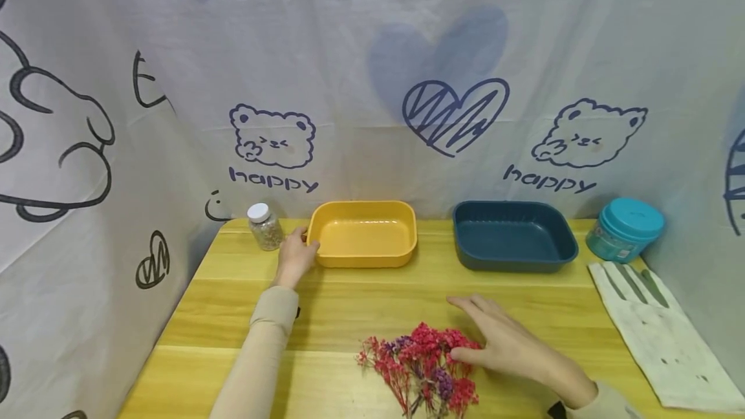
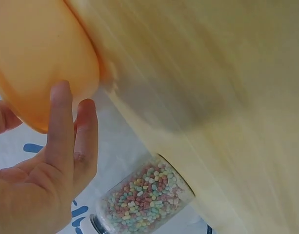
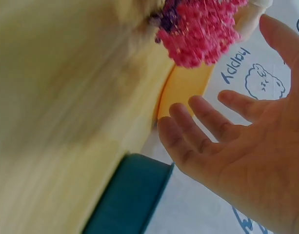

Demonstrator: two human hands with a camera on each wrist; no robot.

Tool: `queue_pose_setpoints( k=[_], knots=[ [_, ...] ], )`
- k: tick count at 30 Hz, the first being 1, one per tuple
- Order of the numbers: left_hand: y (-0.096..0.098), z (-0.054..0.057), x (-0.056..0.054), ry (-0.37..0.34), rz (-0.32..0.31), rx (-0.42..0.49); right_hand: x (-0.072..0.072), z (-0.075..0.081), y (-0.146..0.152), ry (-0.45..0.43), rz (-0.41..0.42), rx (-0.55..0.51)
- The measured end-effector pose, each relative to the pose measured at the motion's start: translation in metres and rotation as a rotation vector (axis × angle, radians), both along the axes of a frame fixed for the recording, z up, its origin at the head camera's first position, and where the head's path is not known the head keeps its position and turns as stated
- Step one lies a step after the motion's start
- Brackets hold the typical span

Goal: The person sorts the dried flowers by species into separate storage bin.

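Note:
My left hand (image 1: pixel 295 257) is at the left end of a yellow rectangular dish (image 1: pixel 365 259), pinching its rim. Seen from the left wrist, the thumb lies at the rim and two long fingers (image 2: pixel 61 117) lie against the dish's outer wall. Close beside this hand stands a clear jar (image 2: pixel 144 195) of small pastel granules with a white lid (image 1: pixel 259 213). My right hand (image 1: pixel 509 344) hovers at a bunch of dried pink and purple flowers (image 1: pixel 427 341), its thumb overlapping the blossoms. Its fingers are spread and hold nothing in the right wrist view.
A dark blue rectangular dish (image 1: pixel 515 264) stands right of the yellow one. At the back right is a turquoise lidded tub (image 1: pixel 625 228). A whitish cloth (image 1: pixel 669 348) with grey-green stripes lies along the right edge. Printed curtains (image 1: pixel 361 83) hang behind the wooden table (image 1: pixel 204 315) and at both sides.

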State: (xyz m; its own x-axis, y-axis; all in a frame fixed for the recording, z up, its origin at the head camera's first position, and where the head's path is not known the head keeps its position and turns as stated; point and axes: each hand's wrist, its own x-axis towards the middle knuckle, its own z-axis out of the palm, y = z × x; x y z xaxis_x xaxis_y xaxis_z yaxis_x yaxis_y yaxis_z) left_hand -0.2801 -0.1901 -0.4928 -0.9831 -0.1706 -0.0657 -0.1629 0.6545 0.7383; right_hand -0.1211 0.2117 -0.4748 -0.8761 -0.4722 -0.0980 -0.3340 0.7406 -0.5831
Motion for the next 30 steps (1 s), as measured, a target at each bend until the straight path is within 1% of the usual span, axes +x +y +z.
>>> queue_pose_setpoints(
  k=[4,8,11,15,20,25,30],
  knots=[
    [-0.001,0.0,0.001,0.011,-0.003,0.009,0.003,-0.006,-0.001,-0.089,0.04,-0.031],
    [-0.001,0.0,0.001,0.006,-0.017,0.008,0.006,-0.012,-0.001,-0.151,0.078,-0.032],
    [0.0,-0.001,0.0,0.003,-0.02,0.006,0.006,-0.014,0.0,-0.144,0.102,-0.028],
    [0.0,-0.003,0.001,0.008,-0.014,0.005,0.006,-0.016,0.003,-0.139,0.112,-0.054],
    [-0.001,-0.005,0.0,0.017,-0.011,-0.007,0.004,-0.016,0.007,-0.172,0.116,-0.121],
    [-0.001,-0.005,0.0,0.016,-0.015,-0.011,0.0,-0.016,0.013,-0.218,0.122,-0.196],
    [0.0,-0.004,0.001,0.001,-0.017,0.005,-0.002,-0.014,0.021,-0.221,0.138,-0.272]
  ],
)
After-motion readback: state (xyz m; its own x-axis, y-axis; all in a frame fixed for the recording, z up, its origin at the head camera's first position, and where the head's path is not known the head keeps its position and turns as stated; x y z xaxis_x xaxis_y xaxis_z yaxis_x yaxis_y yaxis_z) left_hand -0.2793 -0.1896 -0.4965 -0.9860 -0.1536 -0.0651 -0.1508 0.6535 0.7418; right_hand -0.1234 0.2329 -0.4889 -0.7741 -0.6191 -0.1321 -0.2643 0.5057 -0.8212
